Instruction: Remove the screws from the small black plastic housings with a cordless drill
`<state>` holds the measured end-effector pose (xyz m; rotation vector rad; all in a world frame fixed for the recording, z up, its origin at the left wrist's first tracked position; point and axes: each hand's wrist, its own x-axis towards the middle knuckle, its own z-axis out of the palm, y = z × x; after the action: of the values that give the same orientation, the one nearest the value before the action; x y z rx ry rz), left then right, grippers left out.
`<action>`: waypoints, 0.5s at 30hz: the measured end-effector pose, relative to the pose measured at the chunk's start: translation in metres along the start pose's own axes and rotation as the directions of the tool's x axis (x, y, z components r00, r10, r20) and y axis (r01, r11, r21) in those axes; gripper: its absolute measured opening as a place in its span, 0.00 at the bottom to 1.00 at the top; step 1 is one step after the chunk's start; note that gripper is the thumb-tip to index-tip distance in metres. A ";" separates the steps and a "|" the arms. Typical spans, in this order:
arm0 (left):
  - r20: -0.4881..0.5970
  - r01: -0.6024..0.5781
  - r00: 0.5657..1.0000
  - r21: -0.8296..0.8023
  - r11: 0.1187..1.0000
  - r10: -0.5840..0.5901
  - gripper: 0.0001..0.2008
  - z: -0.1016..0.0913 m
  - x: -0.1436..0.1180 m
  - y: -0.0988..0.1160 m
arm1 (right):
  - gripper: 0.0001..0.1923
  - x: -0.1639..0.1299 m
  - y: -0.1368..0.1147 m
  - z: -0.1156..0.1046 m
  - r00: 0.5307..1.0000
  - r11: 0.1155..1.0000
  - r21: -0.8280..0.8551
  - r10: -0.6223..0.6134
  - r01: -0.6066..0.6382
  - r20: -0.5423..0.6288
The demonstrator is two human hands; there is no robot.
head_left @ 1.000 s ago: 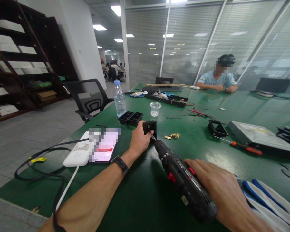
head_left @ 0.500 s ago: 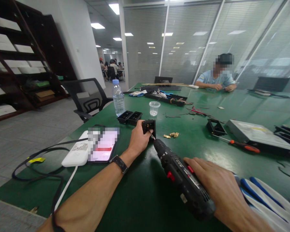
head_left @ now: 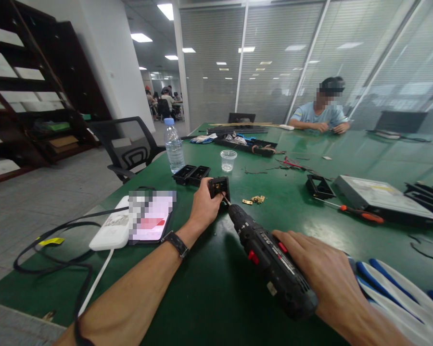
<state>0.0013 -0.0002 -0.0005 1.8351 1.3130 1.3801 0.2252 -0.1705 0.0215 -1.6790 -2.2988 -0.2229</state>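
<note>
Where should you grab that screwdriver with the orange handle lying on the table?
Probably by the orange handle, coming down from above. The screwdriver lies flat on the green table with its thin metal shaft pointing left toward a black frame. The handle is the thick end with open table in front.

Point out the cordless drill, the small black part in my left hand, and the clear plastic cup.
cordless drill (head_left: 270,262), head view, on its black body.
small black part (head_left: 217,185), head view, on its top face.
clear plastic cup (head_left: 228,161), head view, on its side wall.
</note>
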 end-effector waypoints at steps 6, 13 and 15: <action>0.009 -0.014 1.000 -0.004 1.000 0.014 0.19 -0.001 -0.001 0.002 | 0.22 0.000 -0.001 -0.001 1.000 1.000 -0.022 0.004 -0.004 -0.004; 0.021 -0.018 1.000 -0.008 1.000 0.018 0.18 -0.001 -0.001 0.003 | 0.20 0.001 -0.002 -0.004 0.999 1.000 -0.001 0.030 -0.030 0.037; 0.017 -0.019 1.000 -0.010 1.000 0.019 0.18 -0.001 -0.002 0.002 | 0.19 0.002 -0.002 -0.004 0.999 0.999 0.007 0.031 -0.031 0.041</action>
<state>0.0013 -0.0026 0.0005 1.8540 1.2808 1.3751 0.2232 -0.1709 0.0263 -1.7299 -2.2977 -0.1753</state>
